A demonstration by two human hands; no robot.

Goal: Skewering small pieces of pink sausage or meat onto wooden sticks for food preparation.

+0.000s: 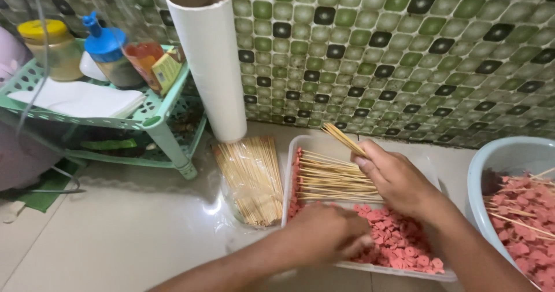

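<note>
A clear rectangular plastic tub (289,170) on the floor holds pink sausage slices (404,243) and a row of loaded bamboo skewers (329,179). My right hand (396,179) is above the tub, closed on a small bunch of bare bamboo skewers (342,137) that point up and left. My left hand (326,234) reaches into the near part of the tub, fingers curled down among the pink slices; what it grips is hidden. A clear bag of unused skewers (251,179) lies just left of the tub.
A pale blue basin (503,156) at the right holds more pink skewered pieces. A white tube (211,61) leans on the green tiled wall. A mint green rack (153,118) at the left carries jars, bottles and folded white cloth.
</note>
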